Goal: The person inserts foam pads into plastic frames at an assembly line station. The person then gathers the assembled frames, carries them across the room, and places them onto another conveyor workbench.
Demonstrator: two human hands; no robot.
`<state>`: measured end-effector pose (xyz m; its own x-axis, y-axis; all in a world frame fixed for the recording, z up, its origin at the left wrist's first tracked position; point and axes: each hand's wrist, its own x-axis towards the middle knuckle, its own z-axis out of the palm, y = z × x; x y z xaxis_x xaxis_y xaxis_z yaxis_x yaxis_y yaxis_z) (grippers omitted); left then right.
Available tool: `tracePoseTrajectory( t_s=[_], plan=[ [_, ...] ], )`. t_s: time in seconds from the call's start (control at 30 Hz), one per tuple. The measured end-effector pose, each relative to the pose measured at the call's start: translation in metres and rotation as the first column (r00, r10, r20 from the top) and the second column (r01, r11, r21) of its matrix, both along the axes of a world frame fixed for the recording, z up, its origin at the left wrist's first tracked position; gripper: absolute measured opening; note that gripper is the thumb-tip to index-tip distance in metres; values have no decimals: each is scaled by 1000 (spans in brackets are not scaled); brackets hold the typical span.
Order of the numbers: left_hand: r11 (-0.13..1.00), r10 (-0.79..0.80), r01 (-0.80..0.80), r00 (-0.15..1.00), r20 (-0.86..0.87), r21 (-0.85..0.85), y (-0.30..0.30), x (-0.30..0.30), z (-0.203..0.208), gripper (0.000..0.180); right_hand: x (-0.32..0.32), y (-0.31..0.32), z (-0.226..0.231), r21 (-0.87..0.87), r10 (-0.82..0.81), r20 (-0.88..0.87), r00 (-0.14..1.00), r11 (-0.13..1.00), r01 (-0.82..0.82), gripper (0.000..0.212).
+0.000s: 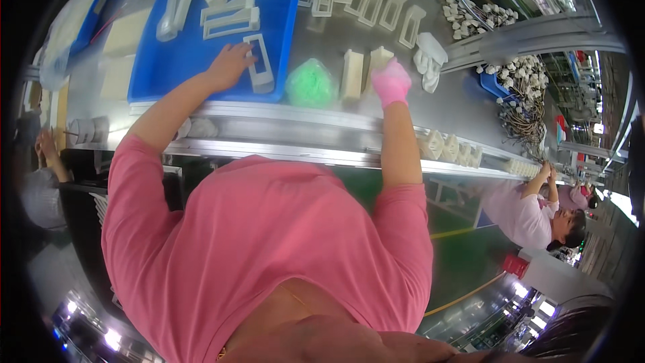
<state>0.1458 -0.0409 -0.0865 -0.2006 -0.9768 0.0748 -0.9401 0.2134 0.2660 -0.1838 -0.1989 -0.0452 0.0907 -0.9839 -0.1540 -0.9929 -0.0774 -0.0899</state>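
Note:
My left hand (232, 66) is bare and reaches into a blue tray (282, 27). Its fingers close on the left edge of a white rectangular plastic frame (261, 64) with a long opening. More white frames (232, 17) lie loosely piled farther back in that tray. My right hand (392, 83), in a pink glove, is closed at the side of a cream upright block (379, 59); its fingertips are partly hidden. A similar cream block (352, 75) stands just left of it. Between the hands sits a clear bag with bright green contents (312, 83).
Several white frames (371, 3) stand in a row at the back of the metal table. A crumpled white glove (429, 60) lies to the right. Bundled cables with white connectors (524, 94) are farther right, near a co-worker (527, 212). Cream slabs (121, 54) lie left.

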Motion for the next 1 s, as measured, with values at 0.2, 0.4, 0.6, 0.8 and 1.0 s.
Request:
tracePoseTrajectory(
  t_s=[0.2, 0.4, 0.6, 0.8, 1.0],
  plan=[
    [983, -173, 184, 903, 394, 10, -8, -1, 5, 29, 3, -5, -16, 8, -25, -44, 999, 1000, 25, 39],
    [930, 367, -318, 824, -432, 184, -17, -18, 45, 41, 2, -6, -17, 27, -61, -29, 998, 998, 62, 41],
    [798, 602, 212, -335, -725, 565, -14, -61, 75, 30, 4, 0, -3, 54, -131, 48, 990, 990, 128, 40],
    [844, 533, 327, -435, -726, 425, -5, -107, 74, 19, -13, 1, -9, -72, -82, 626, 776, 984, 162, 25],
    [863, 503, 240, -331, -799, 444, -6, -115, 59, 23, 19, 71, 69, 314, -165, 928, 333, 827, -467, 20]
  ],
)
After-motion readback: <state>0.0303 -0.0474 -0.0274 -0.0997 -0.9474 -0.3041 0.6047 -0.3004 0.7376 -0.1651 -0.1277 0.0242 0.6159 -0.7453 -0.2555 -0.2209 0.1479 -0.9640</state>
